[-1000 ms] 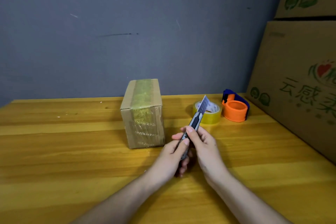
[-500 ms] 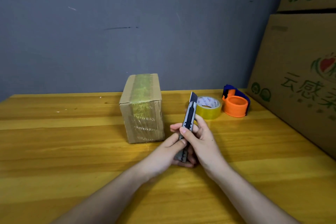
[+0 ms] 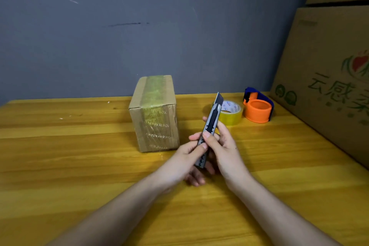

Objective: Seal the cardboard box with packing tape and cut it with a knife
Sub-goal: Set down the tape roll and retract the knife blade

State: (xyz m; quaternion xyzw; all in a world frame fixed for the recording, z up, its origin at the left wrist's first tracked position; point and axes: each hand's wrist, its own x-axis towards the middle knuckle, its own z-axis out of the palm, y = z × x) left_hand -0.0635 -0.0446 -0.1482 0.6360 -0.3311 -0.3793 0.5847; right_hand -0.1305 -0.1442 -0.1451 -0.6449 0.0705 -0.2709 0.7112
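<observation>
A small cardboard box [image 3: 154, 114] stands on the wooden table [image 3: 79, 166], with a strip of yellowish tape running over its top and down its front. Just right of it, both my hands hold a grey utility knife [image 3: 210, 126] upright above the table, its blade out and pointing up. My left hand [image 3: 184, 163] grips the lower handle. My right hand [image 3: 223, 146] wraps the middle, thumb on the slider. A roll of yellow packing tape [image 3: 231, 113] lies behind the knife, partly hidden by it.
An orange and blue tape dispenser [image 3: 258, 109] sits right of the tape roll. Large printed cardboard cartons [image 3: 327, 78] are stacked along the table's right side. A grey wall [image 3: 139, 26] stands behind the table.
The knife has turned from leaning right to nearly upright in both hands. My view has shifted slightly; the box, tape roll and dispenser stay in place.
</observation>
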